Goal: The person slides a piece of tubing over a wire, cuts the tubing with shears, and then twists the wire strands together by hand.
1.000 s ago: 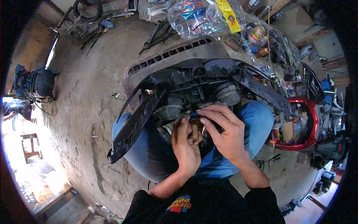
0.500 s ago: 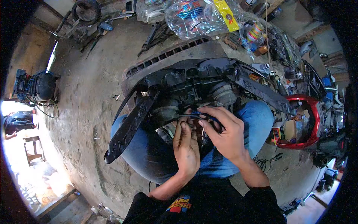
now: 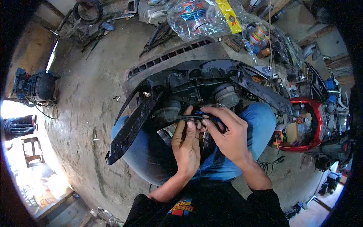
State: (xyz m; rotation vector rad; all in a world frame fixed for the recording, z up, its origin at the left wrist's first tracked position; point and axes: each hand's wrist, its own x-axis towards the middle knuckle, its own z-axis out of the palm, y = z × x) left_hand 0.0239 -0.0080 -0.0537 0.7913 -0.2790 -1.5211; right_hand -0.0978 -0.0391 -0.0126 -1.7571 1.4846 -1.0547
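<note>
A dark wire (image 3: 188, 118) runs between my two hands over my lap. My left hand (image 3: 186, 149) pinches it from below, thumb and fingertips pressed together. On the other side, my right hand (image 3: 230, 132) has its thumb and forefinger closed on the same wire, with a bit of blue showing by the fingertips. Just beyond my fingers rests a black headlight assembly (image 3: 194, 73), propped across my knees. Two round lamp backs, one on the left (image 3: 168, 109) and one on the right (image 3: 227, 95), face me. The fingers partly hide the wire's ends.
Ahead on the floor lies a slotted grey panel (image 3: 170, 56). Clear plastic bags (image 3: 179, 24) lie behind it. A red shell part (image 3: 322, 130) stands at right, near a box (image 3: 292, 132) and loose cable (image 3: 270, 164). An air compressor (image 3: 44, 89) is at far left.
My left hand has shifted slightly up, its thumb and fingers now closer to the right fingertips on the wire. The right hand stays almost in place.
</note>
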